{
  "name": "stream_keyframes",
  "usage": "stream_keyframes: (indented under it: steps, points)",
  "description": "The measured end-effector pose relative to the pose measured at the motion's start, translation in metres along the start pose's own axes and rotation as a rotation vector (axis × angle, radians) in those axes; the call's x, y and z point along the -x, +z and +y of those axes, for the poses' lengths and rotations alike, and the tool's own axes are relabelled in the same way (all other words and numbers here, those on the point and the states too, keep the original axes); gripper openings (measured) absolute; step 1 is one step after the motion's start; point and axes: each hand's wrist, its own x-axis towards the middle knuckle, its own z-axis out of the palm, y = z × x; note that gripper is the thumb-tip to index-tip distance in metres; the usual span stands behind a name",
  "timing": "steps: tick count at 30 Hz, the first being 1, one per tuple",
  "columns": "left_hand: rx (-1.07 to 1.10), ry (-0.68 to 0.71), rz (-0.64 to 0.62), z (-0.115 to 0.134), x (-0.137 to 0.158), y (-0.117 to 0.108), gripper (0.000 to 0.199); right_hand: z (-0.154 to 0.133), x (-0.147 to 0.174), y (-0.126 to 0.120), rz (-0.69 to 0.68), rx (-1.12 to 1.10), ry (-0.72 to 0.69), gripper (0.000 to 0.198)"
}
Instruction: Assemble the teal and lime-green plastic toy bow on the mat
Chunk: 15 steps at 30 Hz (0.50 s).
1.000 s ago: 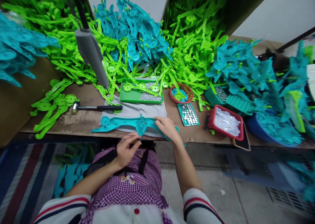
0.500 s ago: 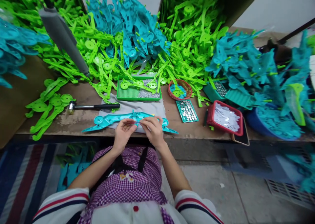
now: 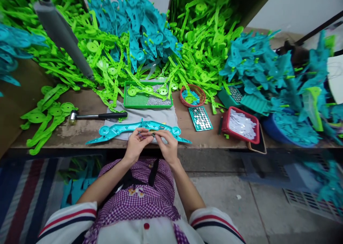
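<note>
Both my hands meet over the near edge of the bench, pinching something tiny and dark between their fingertips. My left hand point(image 3: 137, 143) and my right hand point(image 3: 168, 144) are closed, thumbs against forefingers. Just behind them a long teal plastic part point(image 3: 120, 128) lies across a grey cloth point(image 3: 171, 114), partly covered by my hands. Its pointed ends reach out to either side. Beyond the cloth sits a green tray point(image 3: 135, 101) of small silvery pieces, with a lime-green plastic arm point(image 3: 148, 89) lying over it. A hammer point(image 3: 99, 116) rests to the left.
Lime-green arms point(image 3: 40, 115) and teal parts point(image 3: 139, 26) are heaped behind and at the left. To the right stand a round red basket point(image 3: 193, 103), a teal tray of metal discs point(image 3: 200, 119), a red bin of white pieces point(image 3: 242, 125) and a blue basin point(image 3: 278, 133).
My fingers have shifted slightly and a tiny dark thing now shows between them. The long teal part remains on the cloth. The whole view has moved a little.
</note>
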Motion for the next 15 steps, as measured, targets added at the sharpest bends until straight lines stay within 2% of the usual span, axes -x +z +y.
stream_keyframes:
  steps: [5, 9, 15]
  points:
    - [-0.05, 0.061, 0.046, -0.003, 0.001, -0.001, 0.043, 0.001, 0.001, 0.004, -0.051, -0.03, 0.023, 0.015]
    - [-0.059, 0.107, 0.065, -0.004, 0.004, 0.0, 0.046, 0.0, 0.001, 0.001, -0.09, -0.046, 0.069, 0.014]
    - [-0.096, 0.126, 0.048, -0.007, 0.013, 0.003, 0.054, 0.006, -0.011, -0.012, -0.226, -0.178, 0.115, 0.025]
